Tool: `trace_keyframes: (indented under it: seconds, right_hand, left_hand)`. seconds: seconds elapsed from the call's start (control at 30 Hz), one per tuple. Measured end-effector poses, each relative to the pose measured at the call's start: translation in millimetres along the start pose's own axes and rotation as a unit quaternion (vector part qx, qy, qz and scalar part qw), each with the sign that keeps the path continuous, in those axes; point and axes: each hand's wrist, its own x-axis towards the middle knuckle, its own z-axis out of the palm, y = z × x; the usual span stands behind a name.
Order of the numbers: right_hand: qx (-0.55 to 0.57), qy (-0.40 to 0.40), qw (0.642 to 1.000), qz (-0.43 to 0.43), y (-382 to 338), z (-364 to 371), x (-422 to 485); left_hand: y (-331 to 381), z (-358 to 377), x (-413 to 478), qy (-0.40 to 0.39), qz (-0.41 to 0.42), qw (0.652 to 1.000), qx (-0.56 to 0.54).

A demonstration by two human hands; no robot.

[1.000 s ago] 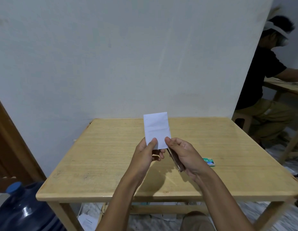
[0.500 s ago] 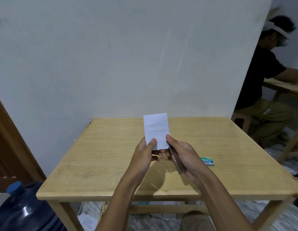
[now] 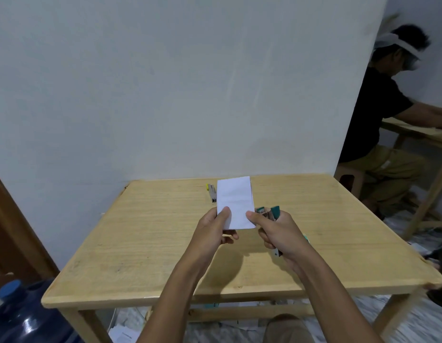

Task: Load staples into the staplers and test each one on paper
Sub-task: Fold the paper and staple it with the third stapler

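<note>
**Head view: paper test under way, outcome unconfirmed**

Nearest the camera, the left hand pinched the lower left corner of a folded white paper, held upright above the tabletop. The right hand was curled round a teal stapler, with its thumb resting on the paper's lower right edge. The stapler's nose sat just beside that edge, and it could not be determined whether the paper lay in its mouth. No staple was discernible on the sheet.

Farther back, a second stapler lay on the tabletop, partly hidden behind the paper and untouched.

Assessment: the teal stapler appeared to be at its test step, which suggests it had been loaded. The second stapler's condition could not be established, so its loading and test are treated as outstanding.
</note>
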Motion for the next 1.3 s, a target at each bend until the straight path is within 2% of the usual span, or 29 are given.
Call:
trace_keyframes:
  seconds: [0.1,0.3,0.6,0.73,0.97,1.03,1.1,1.17,1.2,1.27,1.3]
  right_hand:
    - [-0.024,0.020,0.999,-0.003,0,-5,1]
    - [-0.002,0.126,0.991,0.037,0,-30,10]
    - [-0.016,0.136,0.988,0.070,2,-80,46]
    - [-0.015,0.141,0.986,0.082,5,-94,63]
    - [0.015,0.151,0.981,0.121,9,-103,86]
    - [-0.003,0.141,0.983,0.120,11,-101,88]
    - [-0.019,0.126,0.985,0.114,14,-100,88]
    - [-0.039,0.110,0.988,0.101,17,-96,86]
    - [-0.057,0.100,0.989,0.092,18,-94,86]
    - [-0.093,0.085,0.989,0.080,20,-87,86]
    - [-0.104,0.078,0.988,0.078,21,-83,89]
  left_hand:
    - [-3,4,6,0.057,0.023,0.998,0.020]
    - [-6,28,55,0.101,0.010,0.993,0.058]
    - [-34,95,181,0.111,-0.055,0.969,0.214]
    - [-59,115,204,0.127,-0.054,0.934,0.328]
    - [-81,129,220,0.084,0.023,0.825,0.559]
    - [-78,125,219,0.065,0.031,0.827,0.558]
    - [-71,110,213,0.058,0.059,0.844,0.530]
    - [-62,82,198,0.092,0.119,0.848,0.508]
    - [-58,64,189,0.125,0.145,0.838,0.511]
    - [-53,26,169,0.197,0.143,0.797,0.553]
    - [-52,9,160,0.218,0.110,0.776,0.581]
